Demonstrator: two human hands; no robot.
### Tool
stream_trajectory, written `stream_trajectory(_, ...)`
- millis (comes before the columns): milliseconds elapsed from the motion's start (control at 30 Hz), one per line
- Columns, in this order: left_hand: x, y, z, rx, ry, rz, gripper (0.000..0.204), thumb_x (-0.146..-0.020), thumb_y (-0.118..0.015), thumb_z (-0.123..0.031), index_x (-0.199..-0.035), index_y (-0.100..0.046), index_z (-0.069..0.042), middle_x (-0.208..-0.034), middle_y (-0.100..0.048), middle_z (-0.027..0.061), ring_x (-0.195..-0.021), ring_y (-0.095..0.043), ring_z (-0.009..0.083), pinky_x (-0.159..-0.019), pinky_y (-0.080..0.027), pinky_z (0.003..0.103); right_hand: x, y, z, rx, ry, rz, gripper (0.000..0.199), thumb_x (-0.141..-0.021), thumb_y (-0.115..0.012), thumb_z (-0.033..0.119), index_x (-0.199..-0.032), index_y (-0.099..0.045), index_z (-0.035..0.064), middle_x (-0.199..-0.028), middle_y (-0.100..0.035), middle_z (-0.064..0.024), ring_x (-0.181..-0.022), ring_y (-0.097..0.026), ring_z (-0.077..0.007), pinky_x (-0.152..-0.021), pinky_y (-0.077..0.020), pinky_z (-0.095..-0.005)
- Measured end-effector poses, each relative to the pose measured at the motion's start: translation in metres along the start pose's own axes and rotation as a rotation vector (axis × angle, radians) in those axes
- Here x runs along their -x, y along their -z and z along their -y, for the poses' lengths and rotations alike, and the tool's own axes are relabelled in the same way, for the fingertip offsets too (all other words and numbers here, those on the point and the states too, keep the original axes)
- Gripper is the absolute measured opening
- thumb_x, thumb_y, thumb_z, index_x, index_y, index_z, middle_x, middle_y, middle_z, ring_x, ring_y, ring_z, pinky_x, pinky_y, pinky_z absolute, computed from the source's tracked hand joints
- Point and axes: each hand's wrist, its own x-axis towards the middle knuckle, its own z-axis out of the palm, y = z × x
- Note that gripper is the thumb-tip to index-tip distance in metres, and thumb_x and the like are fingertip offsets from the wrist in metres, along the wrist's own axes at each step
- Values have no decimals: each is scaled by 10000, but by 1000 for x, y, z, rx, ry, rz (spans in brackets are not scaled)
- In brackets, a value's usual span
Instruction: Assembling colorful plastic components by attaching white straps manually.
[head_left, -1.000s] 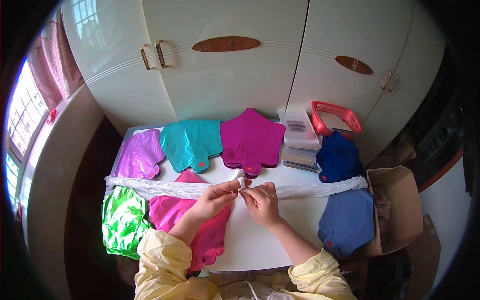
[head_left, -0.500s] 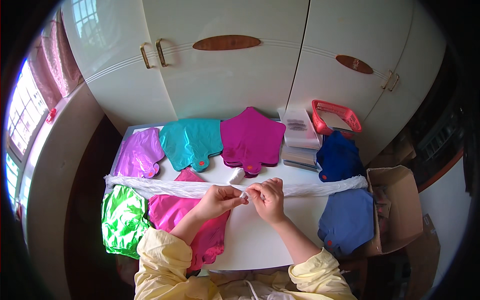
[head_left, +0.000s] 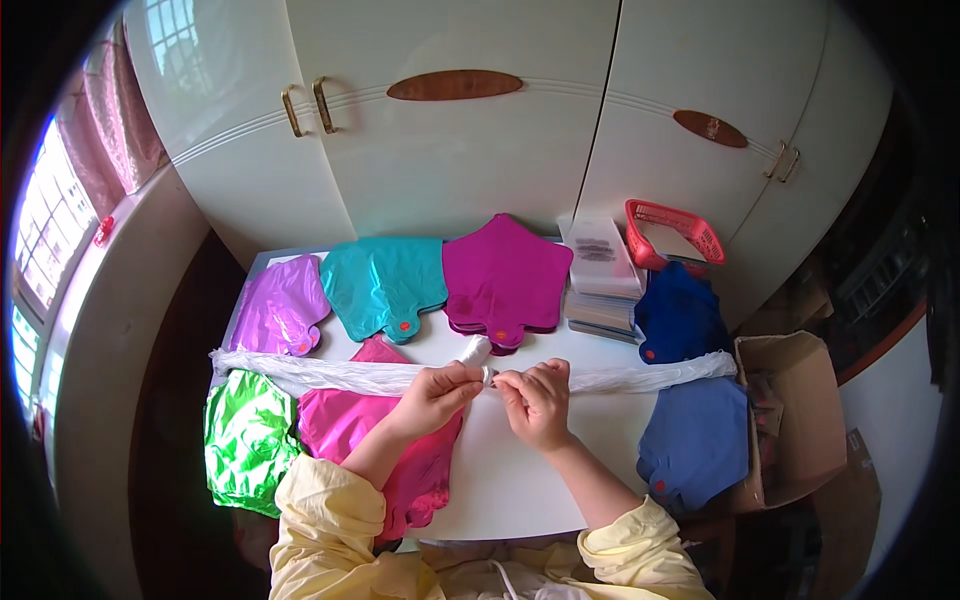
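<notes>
A long twisted white plastic strip (head_left: 330, 374) lies across the white table (head_left: 510, 470) from left to right. My left hand (head_left: 436, 395) and my right hand (head_left: 535, 395) meet at its middle, both pinching it with closed fingers. A short white end (head_left: 474, 350) sticks up just behind my left hand. A pink foil balloon (head_left: 345, 425) lies flat under my left forearm.
Flat foil balloons ring the table: purple (head_left: 278, 316), teal (head_left: 385, 285), magenta (head_left: 505, 278), green (head_left: 243, 435), dark blue (head_left: 680, 315) and blue (head_left: 695, 440). A red basket (head_left: 672, 232) and stacked packets (head_left: 600, 270) sit at the back right. An open cardboard box (head_left: 790, 410) stands at the right.
My hands have stayed together at the middle of the strip, shifting slightly toward me. The white end has dropped from between my fingers to lie behind my left hand.
</notes>
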Motion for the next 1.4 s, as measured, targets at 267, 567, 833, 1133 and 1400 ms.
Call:
stream_trajectory(267,2,1,-4,388,0,150,174,-884,-528,-73,-985,-600,50,-925,-635,119,-908,-589,154,-837,-440,285,3,-4,-5,-29,-92,17,72,-751,-643,123,-797,-588,134,-589,-474,41,-584,-479,-135,-687,-291,-328)
stream_trajectory(567,0,-2,-3,325,-68,27,288,-893,-501,-59,-1153,-525,64,-1141,-571,127,-1072,-521,159,-926,-403,294,3,-3,2,32,58,50,70,-754,-664,146,-788,-605,130,-599,-478,44,-556,-470,-127,-685,-296,-326)
stream_trajectory(833,1,-2,1,92,57,-12,183,-898,-513,-69,-1004,-598,54,-896,-615,32,-828,-518,42,-743,-427,203,0,1,-2,81,98,-55,101,-735,-693,162,-775,-601,151,-617,-489,67,-583,-466,-113,-702,-299,-320)
stream_trajectory(1133,1,1,-2,332,-11,166,190,-894,-537,-108,-998,-608,35,-909,-642,67,-896,-575,111,-810,-441,258,5,-5,-8,-60,-47,-5,105,-716,-689,139,-777,-604,138,-631,-505,47,-609,-487,-137,-707,-308,-326)
stream_trajectory(1400,1,-4,5,496,-108,106,265,-899,-476,-21,-1150,-556,3,-1107,-584,69,-1059,-513,143,-954,-361,296,9,-14,-2,-134,-69,-16,125,-703,-677,53,-791,-617,118,-654,-548,22,-620,-513,-150,-700,-323,-326)
